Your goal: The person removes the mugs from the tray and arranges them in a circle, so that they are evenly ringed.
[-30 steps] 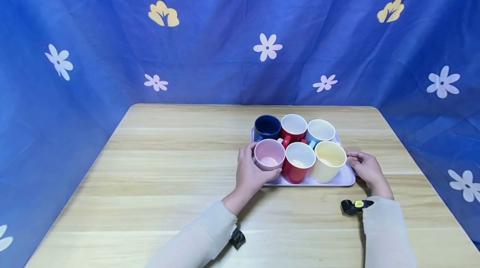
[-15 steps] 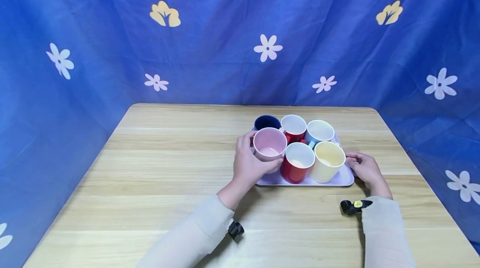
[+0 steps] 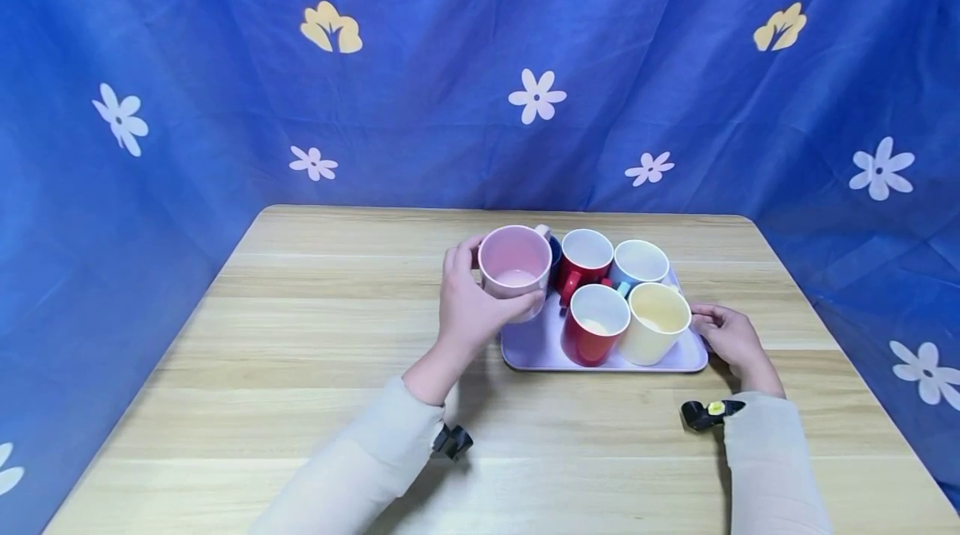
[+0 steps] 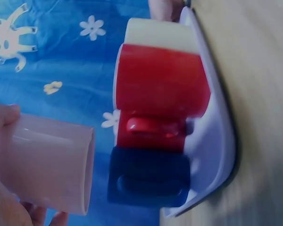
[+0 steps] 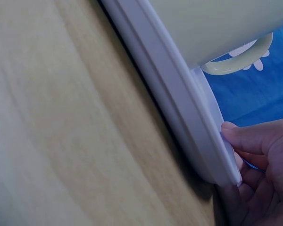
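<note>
One cylindrical pink mug (image 3: 514,262), probably hard and fragile, suited the left hand (image 3: 468,302) gripping its wall; the right hand (image 3: 735,343) pinched the lilac tray (image 3: 532,347) rightward.

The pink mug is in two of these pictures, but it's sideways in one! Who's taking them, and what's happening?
There's no robot here, just a person's two hands. The big picture comes from a camera on the person's head, looking at the table. The other two come from cameras worn on the wrists, so things look tipped over. The left hand holds the pink mug up in the air. The right hand grips the rim of the lilac tray. Five mugs stand on it: front red, back red, dark blue, light blue and cream.
</note>
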{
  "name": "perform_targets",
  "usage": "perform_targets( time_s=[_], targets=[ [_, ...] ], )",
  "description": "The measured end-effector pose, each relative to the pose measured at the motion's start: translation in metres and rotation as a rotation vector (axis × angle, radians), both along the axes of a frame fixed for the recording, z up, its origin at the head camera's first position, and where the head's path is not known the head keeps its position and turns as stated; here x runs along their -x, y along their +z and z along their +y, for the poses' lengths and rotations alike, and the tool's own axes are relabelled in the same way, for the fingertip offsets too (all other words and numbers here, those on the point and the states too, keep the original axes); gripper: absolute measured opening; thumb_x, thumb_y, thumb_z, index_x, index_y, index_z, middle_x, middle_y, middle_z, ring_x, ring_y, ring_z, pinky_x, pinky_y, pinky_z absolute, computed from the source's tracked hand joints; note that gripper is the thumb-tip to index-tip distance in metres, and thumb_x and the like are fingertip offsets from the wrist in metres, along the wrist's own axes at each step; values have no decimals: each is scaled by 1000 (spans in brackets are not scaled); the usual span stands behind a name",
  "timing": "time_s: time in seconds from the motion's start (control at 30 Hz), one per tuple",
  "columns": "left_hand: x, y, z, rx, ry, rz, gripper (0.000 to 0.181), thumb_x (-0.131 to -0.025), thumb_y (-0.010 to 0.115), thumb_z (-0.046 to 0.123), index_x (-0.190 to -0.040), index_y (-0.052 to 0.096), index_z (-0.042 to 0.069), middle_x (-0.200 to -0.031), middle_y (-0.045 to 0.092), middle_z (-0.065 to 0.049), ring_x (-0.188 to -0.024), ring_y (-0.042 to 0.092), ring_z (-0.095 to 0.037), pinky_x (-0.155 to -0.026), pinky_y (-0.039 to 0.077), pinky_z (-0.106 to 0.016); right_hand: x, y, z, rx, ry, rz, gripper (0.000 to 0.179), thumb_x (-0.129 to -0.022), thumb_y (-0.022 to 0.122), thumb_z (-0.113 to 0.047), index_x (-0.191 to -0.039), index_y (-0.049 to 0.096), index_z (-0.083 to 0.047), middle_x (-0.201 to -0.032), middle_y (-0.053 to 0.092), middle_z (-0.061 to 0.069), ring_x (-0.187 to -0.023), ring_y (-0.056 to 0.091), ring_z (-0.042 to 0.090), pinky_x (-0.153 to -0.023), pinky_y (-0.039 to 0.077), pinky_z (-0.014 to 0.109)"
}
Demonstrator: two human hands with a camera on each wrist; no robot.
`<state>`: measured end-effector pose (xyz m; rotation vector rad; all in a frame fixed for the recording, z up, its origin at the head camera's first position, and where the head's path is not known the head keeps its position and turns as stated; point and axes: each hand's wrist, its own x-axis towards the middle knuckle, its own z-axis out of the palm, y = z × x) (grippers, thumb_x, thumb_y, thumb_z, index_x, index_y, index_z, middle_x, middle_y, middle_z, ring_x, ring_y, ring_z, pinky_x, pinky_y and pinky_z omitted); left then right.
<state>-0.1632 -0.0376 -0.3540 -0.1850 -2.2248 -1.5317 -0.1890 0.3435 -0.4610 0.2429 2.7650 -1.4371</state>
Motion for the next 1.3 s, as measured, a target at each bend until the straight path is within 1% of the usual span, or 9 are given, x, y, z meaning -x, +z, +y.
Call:
perform_targets(
  time_s=[0.17, 0.33, 0.47, 0.63, 0.87, 1.03, 1.23, 1.3],
  targets=[
    [4, 3, -16, -5, 27, 29, 87, -52, 93, 26, -126, 51, 6, -116, 49, -9, -105, 50, -20, -87, 46, -37, 0, 1, 0, 7, 6, -10, 37, -95, 53, -9, -125, 52, 13, -101, 62, 14, -80, 52, 1, -67, 47, 15],
    [9, 0, -30, -8, 65, 35, 88, -51, 93, 22, -126, 51, 4, -117, 49, -11, -106, 48, -21, -87, 46, -35, 0, 1, 0, 9, 8, -4, 37, -95, 53, -9, -125, 52, 13, -100, 62, 13, -79, 52, 1, -67, 47, 15],
    [14, -5, -40, -3, 106, 16, 88, -52, 93, 21, -126, 51, 5, -119, 48, -12, -106, 47, -22, -87, 47, -35, 0, 1, 0, 12, 5, -5, 37, -95, 53, -9, -125, 52, 14, -98, 62, 10, -79, 52, 0, -67, 47, 15],
    [20, -16, -50, 5, 156, -26, 86, -54, 93, 23, -127, 51, 5, -120, 47, -13, -108, 47, -22, -89, 46, -36, -1, 1, 0, 30, 9, -6, 37, -95, 53, -8, -125, 52, 14, -97, 62, 10, -79, 52, 0, -67, 48, 15],
    [31, -31, -61, -12, 194, -72, 86, -56, 93, 23, -128, 49, 5, -122, 44, -14, -106, 50, -25, -90, 47, -35, -2, 1, 0, 44, 5, 4, 37, -95, 53, -9, -124, 52, 14, -98, 62, 10, -78, 53, -1, -67, 48, 16],
    [40, -39, -67, 15, 230, -79, 86, -56, 92, 25, -128, 49, 5, -122, 44, -15, -108, 49, -26, -92, 45, -37, -1, -1, 1, 42, -5, -3, 38, -96, 54, -11, -124, 52, 13, -100, 62, 10, -79, 53, -1, -68, 49, 16],
    [50, -46, -74, 49, 268, -67, 85, -56, 92, 28, -127, 50, 5, -120, 46, -16, -108, 47, -26, -90, 44, -39, -1, -2, 0, 32, -11, -7, 38, -96, 55, -13, -124, 53, 13, -101, 62, 12, -80, 53, 0, -68, 48, 16],
    [53, -48, -76, 60, 281, -73, 86, -55, 92, 29, -127, 51, 6, -120, 46, -15, -109, 47, -26, -90, 43, -40, -1, -1, 0, 30, -14, -10, 38, -96, 55, -13, -125, 53, 12, -102, 62, 13, -80, 53, 1, -68, 48, 16]
  ],
)
